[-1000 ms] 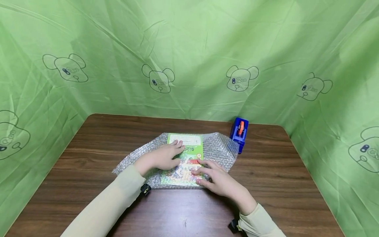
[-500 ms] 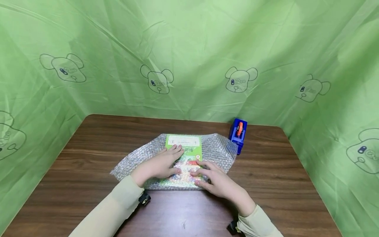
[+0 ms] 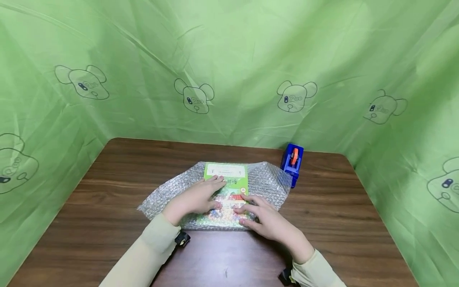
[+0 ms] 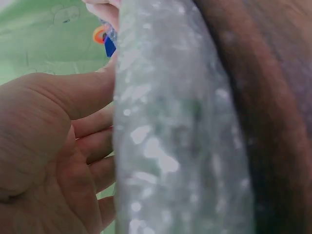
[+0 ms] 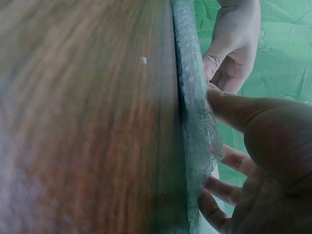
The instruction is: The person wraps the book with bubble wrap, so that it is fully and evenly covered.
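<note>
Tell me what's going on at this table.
A person's left hand and right hand rest on a flat green printed item partly wrapped in bubble wrap. The wrap covers the item's near part; its far part is uncovered. A blue tape dispenser sits at the wrap's right corner.

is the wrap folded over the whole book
Partly: the wrap glints over the near end of the book; its far end looks bare.

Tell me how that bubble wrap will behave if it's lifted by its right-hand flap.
The bubble wrap is probably floppy, since its side flaps look thin and crinkled. It seems likely to be light for its size, being see-through film with bubbles. Its middle may lag or sag, as the green printed item lies in its fold.
</note>
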Demonstrator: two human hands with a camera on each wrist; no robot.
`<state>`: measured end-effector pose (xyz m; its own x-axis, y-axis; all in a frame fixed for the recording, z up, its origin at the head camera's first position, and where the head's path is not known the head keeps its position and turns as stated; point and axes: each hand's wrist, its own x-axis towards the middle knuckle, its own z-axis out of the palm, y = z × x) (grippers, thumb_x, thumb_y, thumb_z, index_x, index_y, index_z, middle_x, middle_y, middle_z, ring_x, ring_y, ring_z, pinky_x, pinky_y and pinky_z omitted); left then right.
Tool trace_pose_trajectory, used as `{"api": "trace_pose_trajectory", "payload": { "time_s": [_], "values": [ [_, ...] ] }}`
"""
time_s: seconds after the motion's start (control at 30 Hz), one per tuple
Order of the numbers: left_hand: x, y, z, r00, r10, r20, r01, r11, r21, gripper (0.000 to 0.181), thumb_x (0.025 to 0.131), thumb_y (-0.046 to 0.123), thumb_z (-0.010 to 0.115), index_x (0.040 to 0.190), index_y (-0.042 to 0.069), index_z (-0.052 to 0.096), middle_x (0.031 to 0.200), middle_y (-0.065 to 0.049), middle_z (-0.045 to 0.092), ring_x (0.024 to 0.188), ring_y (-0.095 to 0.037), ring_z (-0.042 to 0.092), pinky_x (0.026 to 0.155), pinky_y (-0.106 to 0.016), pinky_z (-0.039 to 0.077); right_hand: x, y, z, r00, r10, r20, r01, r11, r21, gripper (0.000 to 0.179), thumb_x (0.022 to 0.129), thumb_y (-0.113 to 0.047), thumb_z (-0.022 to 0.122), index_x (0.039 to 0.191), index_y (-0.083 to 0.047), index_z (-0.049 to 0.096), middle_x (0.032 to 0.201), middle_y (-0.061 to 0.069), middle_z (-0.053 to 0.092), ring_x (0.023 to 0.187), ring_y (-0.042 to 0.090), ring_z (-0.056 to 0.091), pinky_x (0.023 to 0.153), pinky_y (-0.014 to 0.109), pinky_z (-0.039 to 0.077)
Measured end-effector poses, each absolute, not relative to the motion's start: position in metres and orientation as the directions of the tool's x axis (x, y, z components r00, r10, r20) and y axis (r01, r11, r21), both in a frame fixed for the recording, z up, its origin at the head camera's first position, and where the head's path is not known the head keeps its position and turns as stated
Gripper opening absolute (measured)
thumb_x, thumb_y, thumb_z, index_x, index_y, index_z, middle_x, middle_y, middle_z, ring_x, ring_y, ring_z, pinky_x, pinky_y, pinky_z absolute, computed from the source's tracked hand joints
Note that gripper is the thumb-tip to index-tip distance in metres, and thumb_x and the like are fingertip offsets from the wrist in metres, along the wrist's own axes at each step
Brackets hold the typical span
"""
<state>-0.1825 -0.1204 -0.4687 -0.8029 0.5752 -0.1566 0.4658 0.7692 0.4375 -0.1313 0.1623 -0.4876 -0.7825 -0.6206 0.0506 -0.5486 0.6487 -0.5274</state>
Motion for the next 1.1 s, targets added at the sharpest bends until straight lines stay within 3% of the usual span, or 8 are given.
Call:
{"api": "trace_pose_trajectory", "payload": {
  "time_s": [0.3,0.77,1.1],
  "values": [
    [-0.189,-0.127,-0.477,-0.79,0.601,-0.118,0.473,0.721,0.507,0.084,0.098,0.035,0.083,0.168,0.009,0.043,0.175,-0.016,0.032,0.165,-0.037,0.025,0.134,-0.058,0.014,-0.132,0.163,-0.487,-0.781,-0.623,0.045,-0.546,0.647,-0.533,0.028,0.106,-0.034,0.075,0.132,-0.026,0.078,0.165,0.013,0.051,0.151,0.045,0.046,0.12,0.075,0.035],
    [-0.192,-0.13,-0.48,-0.784,0.617,-0.069,0.494,0.687,0.533,0.083,0.095,0.037,0.086,0.165,0.008,0.049,0.174,-0.016,0.038,0.162,-0.039,0.032,0.13,-0.068,0.022,-0.133,0.166,-0.488,-0.775,-0.63,0.047,-0.55,0.637,-0.541,0.029,0.107,-0.036,0.072,0.134,-0.028,0.077,0.166,0.012,0.051,0.152,0.045,0.044,0.121,0.076,0.033],
    [-0.19,-0.129,-0.478,-0.791,0.608,-0.072,0.487,0.696,0.528,0.084,0.094,0.037,0.087,0.164,0.008,0.05,0.173,-0.017,0.039,0.162,-0.04,0.033,0.128,-0.07,0.024,-0.136,0.175,-0.478,-0.721,-0.691,0.062,-0.61,0.589,-0.531,0.04,0.108,-0.03,0.073,0.146,-0.018,0.07,0.169,0.016,0.047,0.154,0.042,0.044,0.124,0.065,0.037]
  ]
}}
